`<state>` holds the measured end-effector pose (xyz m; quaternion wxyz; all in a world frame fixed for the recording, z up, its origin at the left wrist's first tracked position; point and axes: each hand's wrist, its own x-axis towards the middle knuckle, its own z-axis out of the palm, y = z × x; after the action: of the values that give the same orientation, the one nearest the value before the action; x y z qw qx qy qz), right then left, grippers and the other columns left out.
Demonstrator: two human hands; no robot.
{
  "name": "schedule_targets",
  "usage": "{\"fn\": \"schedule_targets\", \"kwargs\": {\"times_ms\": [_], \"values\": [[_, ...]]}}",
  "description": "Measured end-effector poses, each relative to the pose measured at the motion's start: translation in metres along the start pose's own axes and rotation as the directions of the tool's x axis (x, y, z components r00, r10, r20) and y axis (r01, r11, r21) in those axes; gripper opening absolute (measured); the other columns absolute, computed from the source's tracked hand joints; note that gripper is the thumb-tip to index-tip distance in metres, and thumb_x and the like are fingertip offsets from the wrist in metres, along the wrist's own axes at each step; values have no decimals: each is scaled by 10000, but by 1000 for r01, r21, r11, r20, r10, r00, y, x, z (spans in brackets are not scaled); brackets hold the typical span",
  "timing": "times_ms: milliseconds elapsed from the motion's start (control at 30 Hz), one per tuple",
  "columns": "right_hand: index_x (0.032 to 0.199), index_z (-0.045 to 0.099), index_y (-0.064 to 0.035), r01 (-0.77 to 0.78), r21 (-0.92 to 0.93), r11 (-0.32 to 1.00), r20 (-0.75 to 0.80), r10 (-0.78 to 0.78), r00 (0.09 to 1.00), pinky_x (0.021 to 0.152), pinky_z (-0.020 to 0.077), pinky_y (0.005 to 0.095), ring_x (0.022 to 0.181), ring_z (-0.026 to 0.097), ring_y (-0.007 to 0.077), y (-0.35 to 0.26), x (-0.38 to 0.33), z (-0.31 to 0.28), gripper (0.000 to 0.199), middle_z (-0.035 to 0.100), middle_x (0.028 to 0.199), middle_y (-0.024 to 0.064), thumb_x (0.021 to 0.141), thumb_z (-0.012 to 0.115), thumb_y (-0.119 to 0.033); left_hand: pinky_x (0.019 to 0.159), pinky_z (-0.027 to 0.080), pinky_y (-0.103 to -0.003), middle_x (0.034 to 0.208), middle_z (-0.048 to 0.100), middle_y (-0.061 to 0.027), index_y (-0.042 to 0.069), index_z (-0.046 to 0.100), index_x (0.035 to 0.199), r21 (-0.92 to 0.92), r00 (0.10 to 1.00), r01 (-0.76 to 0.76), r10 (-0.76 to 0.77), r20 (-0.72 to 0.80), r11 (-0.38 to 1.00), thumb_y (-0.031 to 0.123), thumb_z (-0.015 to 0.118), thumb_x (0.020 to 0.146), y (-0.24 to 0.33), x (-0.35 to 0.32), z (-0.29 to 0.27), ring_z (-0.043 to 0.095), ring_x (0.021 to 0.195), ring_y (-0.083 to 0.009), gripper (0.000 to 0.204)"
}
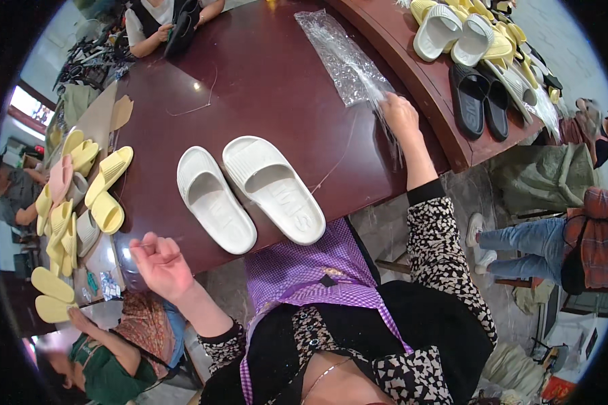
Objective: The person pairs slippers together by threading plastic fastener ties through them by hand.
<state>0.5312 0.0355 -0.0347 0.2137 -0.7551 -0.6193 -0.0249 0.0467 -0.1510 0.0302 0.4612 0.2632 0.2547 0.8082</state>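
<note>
A pair of white slide sandals stands side by side on the dark red table (162, 81) in front of me: the left sandal (216, 202) and the right sandal (277, 185), toes pointing away. Neither hand touches them. My right hand (400, 118) is closed on the near end of some clear plastic bags (344, 61), which lie flat toward the far edge. Over the table's near left edge, my left hand (161, 265) is raised palm up, its fingers loosely curled and nothing visible in them.
Yellow, pink and grey slides (71, 199) crowd the left side. A raised ledge (446, 128) on the right bears black slides (478, 101) and a heap of white and yellow ones (452, 30). Across the table a person holds a black slide (181, 30); another at lower left touches yellow slides (53, 295).
</note>
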Motion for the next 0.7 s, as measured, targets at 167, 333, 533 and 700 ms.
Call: {"fn": "schedule_targets", "kwargs": {"times_ms": [167, 333, 533, 700], "values": [[1043, 633, -67, 171, 16, 985, -152, -167, 974, 829, 464, 418, 949, 582, 356, -17, -20, -30, 240, 632, 990, 177, 823, 576, -143, 483, 304, -255, 734, 523, -58, 69, 521, 1079, 25, 992, -69, 66, 106, 997, 223, 393, 994, 6, 0, 5, 335, 484, -100, 218], [938, 640, -39, 658, 388, 645, -119, -673, 730, 806, 462, 397, 899, 586, 306, -75, -65, -28, 166, 636, 945, 126, 788, 612, -103, 496, 320, -263, 708, 469, -43, 63, 511, 1111, 27, 987, -4, 0, 158, 1000, 206, 383, 997, -4, -3, 21, 354, 507, -103, 223], [816, 627, -27, 630, 300, 716, 17, -664, 747, 746, 465, 404, 820, 577, 319, -51, -74, -18, 107, 606, 841, 128, 778, 627, -127, 526, 385, -272, 745, 520, -59, 53, 498, 1138, 126, 999, -34, 30, 35, 991, 195, 406, 990, 9, 1, 21, 397, 520, -114, 225], [735, 603, -11, 464, 128, 877, -40, -463, 886, 716, 457, 420, 789, 568, 333, 19, -57, -20, 129, 573, 767, 136, 783, 630, -127, 565, 395, -283, 783, 527, -71, 39, 505, 1134, 101, 980, -89, 105, -167, 991, 184, 428, 980, 31, 7, 9, 409, 555, -128, 226]]}}
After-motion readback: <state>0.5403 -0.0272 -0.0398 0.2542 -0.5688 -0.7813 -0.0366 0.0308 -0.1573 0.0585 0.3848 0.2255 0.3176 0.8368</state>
